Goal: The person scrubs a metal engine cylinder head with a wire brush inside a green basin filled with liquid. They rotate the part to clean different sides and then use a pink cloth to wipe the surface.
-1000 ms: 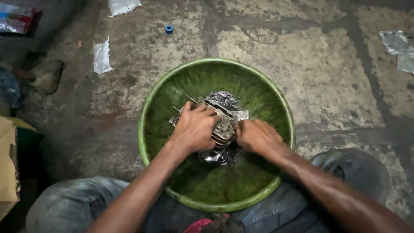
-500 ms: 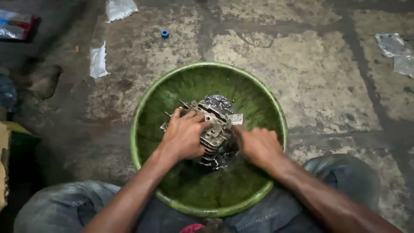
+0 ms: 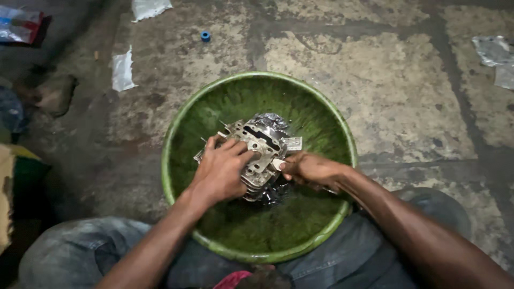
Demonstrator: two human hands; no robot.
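A finned metal engine part (image 3: 257, 155) is held tilted at the middle of a green basin (image 3: 176, 139). It is gripped from above by the left hand (image 3: 222, 171), while its right edge is pinched by the right hand (image 3: 310, 169). The basin is set on a stained concrete floor (image 3: 375, 85), with a small blue cap (image 3: 205, 36) lying well beyond the far rim.

Bare forearms without sleeves, left hand (image 3: 220, 174) and right hand (image 3: 310, 170) ungloved, worn grey-blue jeans (image 3: 69, 251) on both knees.
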